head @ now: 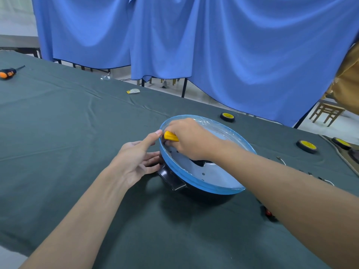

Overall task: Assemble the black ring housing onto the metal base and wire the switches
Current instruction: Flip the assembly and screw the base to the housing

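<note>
While gripping screwdriver (171, 136) in right hand (191, 139) inside left rim of base (204, 186), handle pointing leftward, steadying rim with straight-fingered left hand (136, 162).

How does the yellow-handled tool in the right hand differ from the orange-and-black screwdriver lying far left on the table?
The yellow-handled tool is held by the right hand inside the blue-rimmed base; the orange-and-black screwdriver lies untouched on the cloth. The yellow-handled tool's tip is hidden by the hand; the orange-and-black screwdriver's dark shaft shows. Handles: plain yellow against orange with black. Both are hand tools.
</note>
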Motion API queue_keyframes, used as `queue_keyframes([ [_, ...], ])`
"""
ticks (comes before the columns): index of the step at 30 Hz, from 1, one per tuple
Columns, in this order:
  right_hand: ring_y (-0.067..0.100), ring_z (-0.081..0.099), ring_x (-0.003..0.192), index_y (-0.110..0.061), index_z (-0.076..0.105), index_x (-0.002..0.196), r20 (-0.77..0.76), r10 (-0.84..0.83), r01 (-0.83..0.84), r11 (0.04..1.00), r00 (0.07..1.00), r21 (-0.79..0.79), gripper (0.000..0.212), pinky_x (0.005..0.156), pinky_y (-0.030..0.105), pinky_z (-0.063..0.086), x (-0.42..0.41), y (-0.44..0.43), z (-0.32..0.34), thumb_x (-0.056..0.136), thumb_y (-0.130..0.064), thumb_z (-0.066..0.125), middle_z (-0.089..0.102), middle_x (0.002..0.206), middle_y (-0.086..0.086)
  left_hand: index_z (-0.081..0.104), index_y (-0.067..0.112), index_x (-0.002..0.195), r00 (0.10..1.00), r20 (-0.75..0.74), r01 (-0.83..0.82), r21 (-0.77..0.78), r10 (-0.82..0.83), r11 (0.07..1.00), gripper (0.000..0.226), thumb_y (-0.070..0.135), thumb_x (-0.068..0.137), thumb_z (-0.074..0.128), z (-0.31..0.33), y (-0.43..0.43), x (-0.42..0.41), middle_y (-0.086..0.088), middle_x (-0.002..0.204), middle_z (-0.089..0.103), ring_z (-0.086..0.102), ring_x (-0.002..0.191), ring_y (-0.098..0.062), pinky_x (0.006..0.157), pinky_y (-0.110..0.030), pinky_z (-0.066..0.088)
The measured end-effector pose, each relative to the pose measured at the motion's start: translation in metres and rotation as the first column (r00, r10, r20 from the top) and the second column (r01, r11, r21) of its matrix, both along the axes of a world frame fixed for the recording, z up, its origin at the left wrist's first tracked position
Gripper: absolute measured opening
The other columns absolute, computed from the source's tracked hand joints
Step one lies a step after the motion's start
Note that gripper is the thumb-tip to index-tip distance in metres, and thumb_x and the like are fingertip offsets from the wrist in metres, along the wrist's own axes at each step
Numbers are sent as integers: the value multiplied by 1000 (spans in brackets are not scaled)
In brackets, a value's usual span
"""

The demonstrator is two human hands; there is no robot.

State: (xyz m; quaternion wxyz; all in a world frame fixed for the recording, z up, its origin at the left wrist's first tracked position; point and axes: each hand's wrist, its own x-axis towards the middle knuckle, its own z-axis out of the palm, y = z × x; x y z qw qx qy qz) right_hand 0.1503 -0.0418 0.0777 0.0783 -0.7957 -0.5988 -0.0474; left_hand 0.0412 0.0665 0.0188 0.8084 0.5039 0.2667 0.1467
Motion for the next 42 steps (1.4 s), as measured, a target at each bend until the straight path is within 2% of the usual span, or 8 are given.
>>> queue_keyframes([
  [17, 21, 51, 72, -18, 55, 69, 59, 36, -37, 999, 998, 16, 20, 69, 45, 46, -5, 1, -1, 88, -11, 54, 54, 75, 1, 61, 5, 123, 1000, 11, 2, -13, -1, 1000, 66, 40, 72, 83, -2, 1, -1, -24, 97, 74, 73, 91, -30, 77, -41, 61],
  [24, 26, 56, 82, -8, 64, 81, 50, 57, -56, 998, 997, -5, 9, 75, 45, 46, -1, -4, 0, 85, -5, 57, 62, 87, 6, 62, 5, 122, 1000, 11, -3, -8, 3, 1000, 65, 40, 72, 82, -4, 1, 0, -22, 94, 74, 73, 89, -29, 77, -41, 61],
  [28, 24, 55, 77, -13, 61, 71, 46, 42, -41, 999, 998, -18, 19, 73, 46, 46, -5, -2, 0, 89, -11, 54, 60, 79, 5, 61, 3, 124, 1000, 12, -2, -3, 2, 1000, 66, 39, 72, 82, -4, 1, -1, -23, 97, 74, 72, 91, -31, 87, -45, 58],
  [32, 25, 45, 62, -11, 45, 58, 75, -88, 83, 994, 993, 66, 44, 62, 38, 40, -7, -4, 8, 96, -32, 50, 48, 59, 4, 65, 8, 115, 1000, 9, 10, 5, -10, 1000, 56, 40, 73, 81, -4, 2, -1, -21, 97, 74, 72, 87, -29, 77, -39, 59],
  [34, 23, 36, 58, -9, 37, 57, -138, -200, 231, 934, 970, 272, 42, 56, 33, 32, -3, -7, 18, 91, -28, 53, 39, 54, 2, 66, 10, 112, 1000, 0, 8, 9, -8, 1000, 51, 40, 74, 81, -3, 2, -1, -21, 95, 75, 72, 82, -27, 75, -38, 58],
  [37, 15, 43, 61, -2, 55, 72, -608, -95, 401, 828, 789, 391, 30, 58, 32, 41, 1, -12, 42, 89, -25, 57, 49, 66, 1, 64, 8, 115, 1000, -14, 8, 16, -8, 1000, 55, 42, 74, 80, -3, 2, -2, -20, 93, 75, 70, 80, -26, 73, -37, 58],
  [39, 16, 53, 67, 0, 60, 82, -692, 8, 410, 800, 722, 438, 34, 68, 36, 54, 3, -15, 54, 94, -31, 58, 57, 76, 5, 64, 8, 116, 1000, -12, 14, 11, -13, 1000, 56, 41, 75, 80, -3, 2, -2, -20, 92, 75, 71, 77, -25, 70, -35, 58],
  [42, 24, 65, 66, 6, 56, 86, -670, 46, 410, 760, 741, 504, 41, 67, 36, 60, 3, -18, 60, 94, -34, 60, 62, 76, 12, 64, 8, 117, 1000, -13, 22, 13, -22, 1000, 56, 41, 75, 80, -2, 2, -3, -20, 92, 75, 71, 74, -24, 66, -34, 57],
])
